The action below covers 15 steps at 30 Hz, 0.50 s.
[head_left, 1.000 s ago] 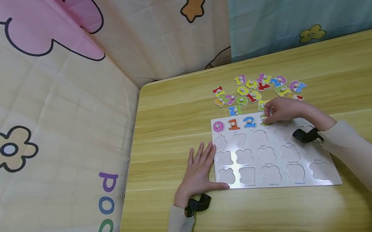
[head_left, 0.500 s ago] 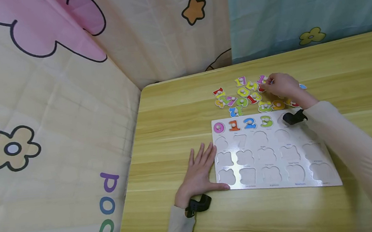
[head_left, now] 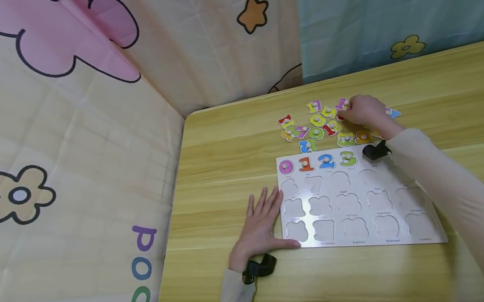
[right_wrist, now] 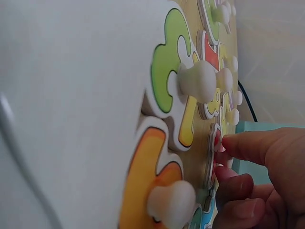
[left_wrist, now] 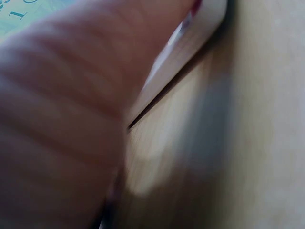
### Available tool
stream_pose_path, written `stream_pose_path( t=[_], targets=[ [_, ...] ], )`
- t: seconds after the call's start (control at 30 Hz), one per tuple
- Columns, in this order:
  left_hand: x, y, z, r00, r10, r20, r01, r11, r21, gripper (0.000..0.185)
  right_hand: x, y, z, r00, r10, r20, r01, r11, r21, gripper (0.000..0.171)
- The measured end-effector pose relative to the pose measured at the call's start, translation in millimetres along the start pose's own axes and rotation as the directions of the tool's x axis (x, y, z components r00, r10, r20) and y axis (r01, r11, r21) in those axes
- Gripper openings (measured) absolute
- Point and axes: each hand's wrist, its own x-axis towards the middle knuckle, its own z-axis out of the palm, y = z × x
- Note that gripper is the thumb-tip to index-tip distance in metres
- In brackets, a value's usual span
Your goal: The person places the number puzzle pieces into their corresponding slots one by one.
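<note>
My right hand [head_left: 364,111] over loose number pile [head_left: 325,123] beyond puzzle board [head_left: 356,197], fingertips [right_wrist: 233,143] curled, pinching red piece [right_wrist: 215,143] on its edge. Left hand [head_left: 260,224] flat, fingers straight, bracing board's near-left edge on surface [head_left: 222,138].

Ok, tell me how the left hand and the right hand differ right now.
The left hand lies flat with fingers spread on the table, its thumb against the puzzle board edge; the right hand has curled fingers among the loose number pieces. The left hand sits near the board's close corner, the right hand beyond its far edge. Both wear a black wrist camera.
</note>
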Motion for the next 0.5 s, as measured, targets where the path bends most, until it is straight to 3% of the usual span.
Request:
stream_pose_path(
  t=[0.33, 0.5],
  targets=[
    [0.4, 0.2, 0.1, 1.0, 0.002, -0.011, -0.002, 1.0, -0.006, 0.123, -14, 1, -5, 0.999, -0.035, -0.028, 0.036, 0.999, 0.031, 0.039],
    [1.0, -0.1, 0.6, 1.0, 0.002, -0.005, -0.002, 1.0, -0.001, 0.123, -22, 10, -13, 0.995, -0.101, 0.017, 0.101, 0.995, 0.022, 0.037]
  ],
)
